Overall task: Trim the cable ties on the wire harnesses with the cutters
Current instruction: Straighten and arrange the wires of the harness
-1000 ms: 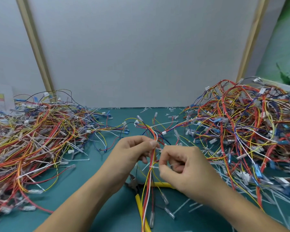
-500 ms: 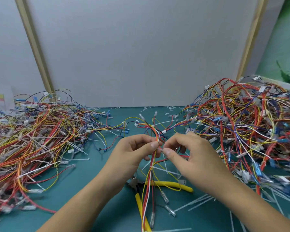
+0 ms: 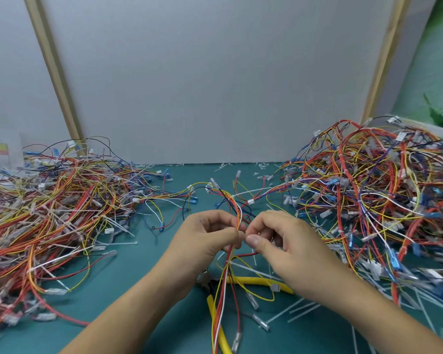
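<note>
A wire harness (image 3: 225, 290) of red, yellow, orange and white wires runs upright between my hands over the green mat. My left hand (image 3: 205, 236) pinches its bundle between thumb and fingers. My right hand (image 3: 279, 238) pinches the same harness just beside it, thumb forward; what sits between those fingertips is too small to tell. The yellow-handled cutters (image 3: 258, 283) lie on the mat under my hands, one handle running right, the other toward me. No hand holds them. A white cable tie (image 3: 243, 267) sticks out of the harness below my right thumb.
A big heap of harnesses (image 3: 56, 215) covers the left of the mat, another heap (image 3: 368, 200) fills the right. Cut tie ends (image 3: 299, 310) litter the mat at front right. A grey panel wall (image 3: 215, 85) stands behind.
My right hand rose from lower on the harness to meet my left hand, uncovering the cutters' right handle. My left hand kept its pinch and barely moved.
</note>
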